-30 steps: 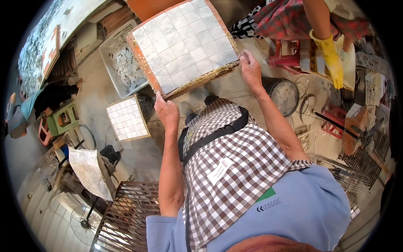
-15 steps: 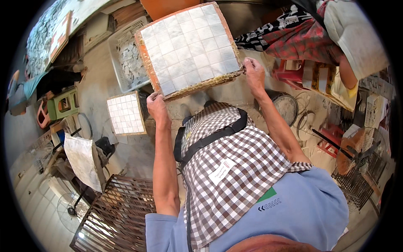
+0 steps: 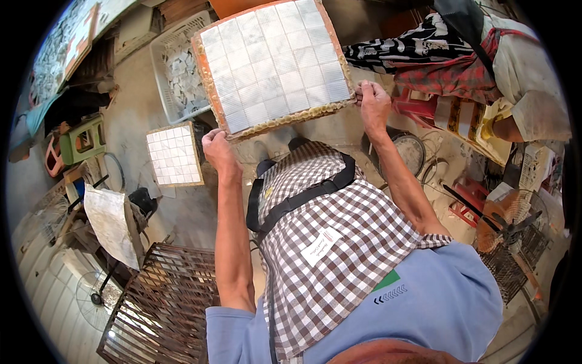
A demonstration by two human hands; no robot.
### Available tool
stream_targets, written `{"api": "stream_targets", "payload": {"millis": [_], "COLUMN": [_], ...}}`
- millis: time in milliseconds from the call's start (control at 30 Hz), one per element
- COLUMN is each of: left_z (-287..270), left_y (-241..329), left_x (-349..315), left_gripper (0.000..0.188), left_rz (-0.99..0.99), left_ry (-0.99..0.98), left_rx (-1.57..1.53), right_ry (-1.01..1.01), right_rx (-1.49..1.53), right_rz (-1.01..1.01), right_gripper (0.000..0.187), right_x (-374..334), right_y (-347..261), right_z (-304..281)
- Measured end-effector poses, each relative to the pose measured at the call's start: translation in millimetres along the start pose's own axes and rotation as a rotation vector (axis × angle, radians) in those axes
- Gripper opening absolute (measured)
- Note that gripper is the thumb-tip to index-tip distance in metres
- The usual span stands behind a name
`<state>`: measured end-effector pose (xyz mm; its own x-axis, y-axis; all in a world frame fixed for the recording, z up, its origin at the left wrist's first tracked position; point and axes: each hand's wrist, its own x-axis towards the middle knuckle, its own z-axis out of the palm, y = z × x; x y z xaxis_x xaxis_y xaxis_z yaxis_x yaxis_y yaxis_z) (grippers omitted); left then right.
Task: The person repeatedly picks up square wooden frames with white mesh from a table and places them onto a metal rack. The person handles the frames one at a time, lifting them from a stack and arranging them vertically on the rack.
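Observation:
A square board [image 3: 273, 67] covered with a grid of white, finely ribbed tiles is held out in front of me. Its edges are orange along the sides and crusted with yellowish lumps along the near side. Closed on its near left corner is my left hand [image 3: 220, 151]. My right hand [image 3: 374, 104] grips the near right corner between thumb and fingers. Beyond my left hand, lower down, is a smaller board [image 3: 174, 155] with a similar white tile grid.
Broken white pieces [image 3: 183, 79] fill a white plastic crate [image 3: 162, 91] at the far left. A green stool [image 3: 85, 141] stands farther left, and a slatted metal rack [image 3: 163, 291] at near left. Another person in a plaid apron [image 3: 445, 82] works at far right. A fan [image 3: 509, 224] stands at right.
The board and both hands have shifted slightly farther away and a little to the left, still gripped at both corners. At right, the other person's arm has moved.

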<state>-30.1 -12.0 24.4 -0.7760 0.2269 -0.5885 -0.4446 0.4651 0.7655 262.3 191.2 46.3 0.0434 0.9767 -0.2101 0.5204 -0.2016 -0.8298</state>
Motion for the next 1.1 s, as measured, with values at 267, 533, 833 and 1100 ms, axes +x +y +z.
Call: {"api": "stream_targets", "payload": {"millis": [267,533,833,1100], "left_z": [-3.3,-3.3,15.3,31.7], "left_y": [40.4,69.0,69.6,96.5], "left_x": [4.9,7.6,-1.1,-30.6], "left_gripper": [0.026,0.042,0.043,0.046], "left_rz": [-0.157,-0.261,-0.175,-0.133], "left_ry": [-0.196,-0.285,-0.236,-0.068], "left_rx": [-0.226,-0.218,-0.436,-0.542], "right_ry": [-0.261,-0.56,-0.327,-0.179], "right_rx": [0.22,0.456,0.575,0.604], "right_rz": [0.241,0.485,0.372,0.325], "right_gripper": [0.044,0.047,0.04,0.04], "right_x": [22.0,44.3,46.5,32.0], "right_y": [-43.9,-68.2,-62.6,-78.1], "right_z": [-9.7,4.0,21.3,12.6]}}
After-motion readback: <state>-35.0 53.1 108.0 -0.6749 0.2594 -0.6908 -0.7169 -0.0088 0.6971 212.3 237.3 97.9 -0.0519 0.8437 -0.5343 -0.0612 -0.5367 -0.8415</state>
